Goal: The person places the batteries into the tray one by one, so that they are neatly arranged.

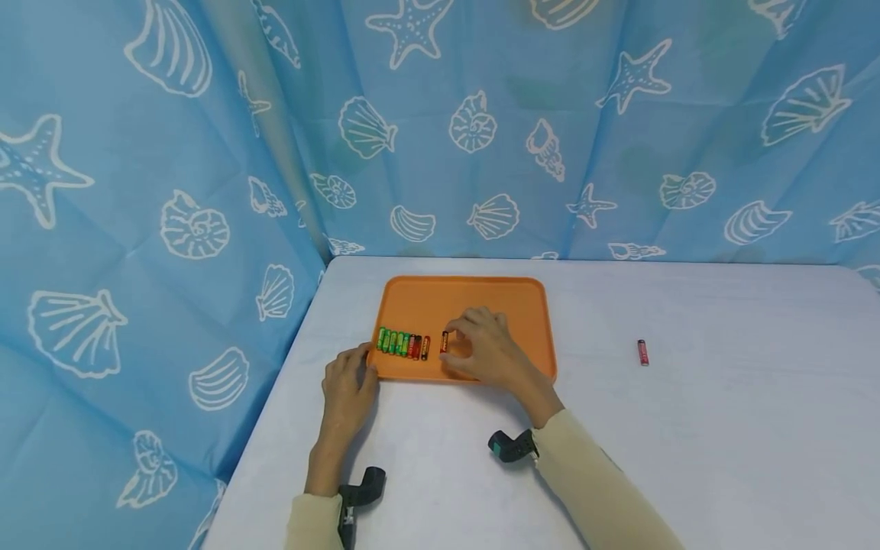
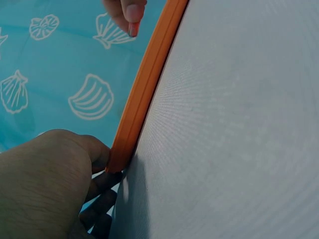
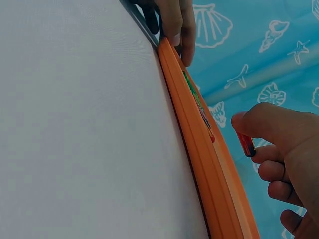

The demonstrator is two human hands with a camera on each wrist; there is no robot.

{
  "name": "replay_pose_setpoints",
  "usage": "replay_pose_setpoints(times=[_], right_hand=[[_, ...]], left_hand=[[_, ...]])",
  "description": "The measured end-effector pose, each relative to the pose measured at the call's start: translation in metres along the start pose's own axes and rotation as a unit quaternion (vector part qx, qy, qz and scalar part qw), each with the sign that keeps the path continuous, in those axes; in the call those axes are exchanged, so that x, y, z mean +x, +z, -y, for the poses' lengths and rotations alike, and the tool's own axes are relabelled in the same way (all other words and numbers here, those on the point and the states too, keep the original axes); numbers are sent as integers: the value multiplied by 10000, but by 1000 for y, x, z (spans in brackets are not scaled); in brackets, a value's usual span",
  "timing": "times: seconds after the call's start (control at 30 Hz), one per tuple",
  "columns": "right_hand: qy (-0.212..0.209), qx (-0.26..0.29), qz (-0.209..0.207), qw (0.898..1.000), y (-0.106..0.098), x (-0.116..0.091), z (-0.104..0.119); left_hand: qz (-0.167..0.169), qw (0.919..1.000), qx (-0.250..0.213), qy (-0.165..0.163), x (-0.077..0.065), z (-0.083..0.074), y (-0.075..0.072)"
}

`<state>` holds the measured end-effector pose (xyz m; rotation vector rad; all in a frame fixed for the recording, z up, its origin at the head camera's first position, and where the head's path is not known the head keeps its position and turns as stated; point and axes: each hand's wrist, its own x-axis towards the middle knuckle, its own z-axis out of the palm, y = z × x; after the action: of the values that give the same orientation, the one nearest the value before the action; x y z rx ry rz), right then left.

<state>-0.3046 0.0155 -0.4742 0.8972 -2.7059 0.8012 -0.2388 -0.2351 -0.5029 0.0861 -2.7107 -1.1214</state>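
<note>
My right hand [image 1: 484, 347] pinches a small red and black battery [image 1: 444, 341] lengthwise between thumb and index finger, over the orange tray [image 1: 474, 289]. In the right wrist view the pinched battery [image 3: 245, 144] is lifted above the tray's rim. To its left, a side-by-side row of batteries lies in the tray: several green batteries [image 1: 393, 341], then red batteries [image 1: 415, 347] and an orange-and-black battery [image 1: 425, 348]. The left hand [image 1: 348, 389] grips the tray's near left corner, thumb and fingers around the rim [image 2: 119, 162].
A single red battery [image 1: 642, 352] lies on the white tabletop [image 1: 722, 397], right of the tray. Blue shell-print curtains [image 1: 426, 137] stand behind the table and along its left side. Each wrist carries a black camera mount [image 1: 510, 446].
</note>
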Motion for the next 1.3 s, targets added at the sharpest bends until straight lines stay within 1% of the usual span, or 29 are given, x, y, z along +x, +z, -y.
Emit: replay_pose_setpoints(times=[0.33,0.63,1.13,1.3], right_hand=[[-5,-138,145,9998,12,9,3],[138,-197,256,9994,18,11,4],[84,-227,339,9991,27,14,2],[158,-189,406,9989,29,16,0]], left_hand=[[-88,9998,-63,141,1,-2,1],[-110,9999,-26,126,1,-1,0],[-94,9999,-47,63,-2,1,-1],[-119,9998,-12,173,0,2,0]])
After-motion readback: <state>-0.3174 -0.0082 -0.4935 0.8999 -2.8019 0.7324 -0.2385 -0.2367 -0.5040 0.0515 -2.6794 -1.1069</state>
